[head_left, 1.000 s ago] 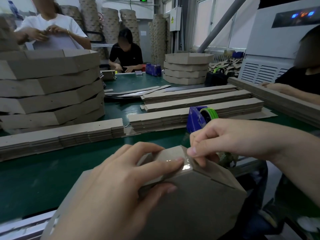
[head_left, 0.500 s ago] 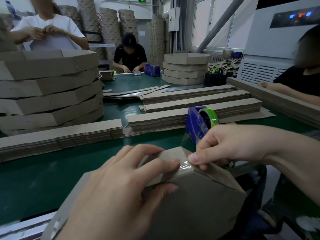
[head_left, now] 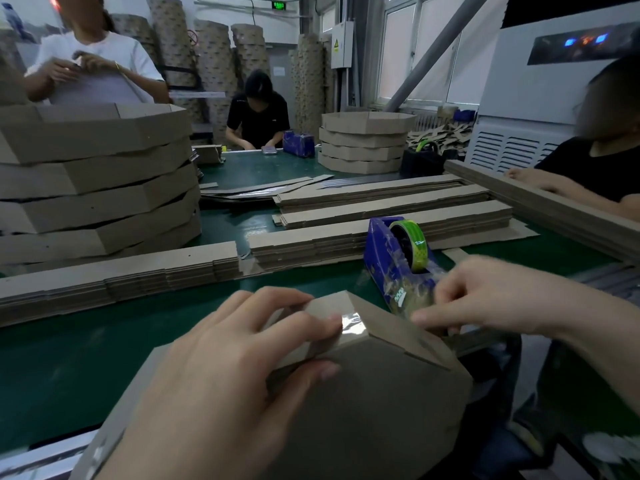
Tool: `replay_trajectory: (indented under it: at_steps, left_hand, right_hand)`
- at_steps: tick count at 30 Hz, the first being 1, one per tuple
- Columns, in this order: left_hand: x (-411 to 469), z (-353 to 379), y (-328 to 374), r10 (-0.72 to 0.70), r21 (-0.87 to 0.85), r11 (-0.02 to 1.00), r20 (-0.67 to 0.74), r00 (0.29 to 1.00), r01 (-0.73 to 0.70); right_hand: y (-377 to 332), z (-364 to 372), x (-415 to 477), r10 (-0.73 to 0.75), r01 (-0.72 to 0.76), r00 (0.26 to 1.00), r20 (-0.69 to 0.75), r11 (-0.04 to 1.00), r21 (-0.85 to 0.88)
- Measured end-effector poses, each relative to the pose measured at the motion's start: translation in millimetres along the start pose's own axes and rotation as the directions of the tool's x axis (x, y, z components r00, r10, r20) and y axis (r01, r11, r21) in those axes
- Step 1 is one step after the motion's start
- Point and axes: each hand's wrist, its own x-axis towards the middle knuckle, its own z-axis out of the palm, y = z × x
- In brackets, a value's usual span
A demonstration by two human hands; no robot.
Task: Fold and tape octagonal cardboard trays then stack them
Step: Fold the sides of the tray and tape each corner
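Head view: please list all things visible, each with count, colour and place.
cardboard tray: one, brown, near table edge
tape strip: one, clear, on tray corner
tape dispensers: two, blue, one near, one far
tray stacks: two, brown, left and far
flat cardboard piles: several, brown, mid-table
table: one, green
other people: three, around table
left hand: one, grips cardboard tray
right hand: one, at near dispenser, grip unclear

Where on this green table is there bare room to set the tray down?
The widest bare stretch of green table lies near-left, between the long flat cardboard stack and the tray under the left hand. A smaller one lies left of the far tray stack. The middle is crowded with flat blanks; the tape dispenser blocks the right.
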Motion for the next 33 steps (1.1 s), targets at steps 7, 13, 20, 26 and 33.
replay_trajectory:
  at_steps: [7,13,20,26,33]
  left_hand:
    - [1.5,1.2,4.2,-0.002,-0.003,1.000,-0.006,1.000,0.002]
    - [3.8,1.0,10.4,0.016,0.027,1.000,0.022,1.000,-0.016]
    - [4.8,0.5,9.5,-0.002,0.027,1.000,0.034,0.999,0.001]
    - [5.5,0.8,10.7,-0.004,0.040,0.999,0.041,0.999,0.002]
    - [4.7,0.9,9.5,-0.013,0.040,0.999,0.044,0.999,0.011]
  right_hand:
    - [62.6,-2.8,15.0,0.269,0.012,0.770,-0.579,0.900,0.435]
    - [76.2,21.3,39.2,0.423,-0.070,0.814,-0.399,0.753,0.655]
    - [66.1,22.6,40.5,0.470,-0.106,0.847,-0.248,0.606,0.788]
    - [55.9,13.3,32.0,0.527,-0.177,0.846,-0.085,0.427,0.887]
    - [42.3,2.6,23.5,0.571,-0.205,0.819,-0.054,0.380,0.902]
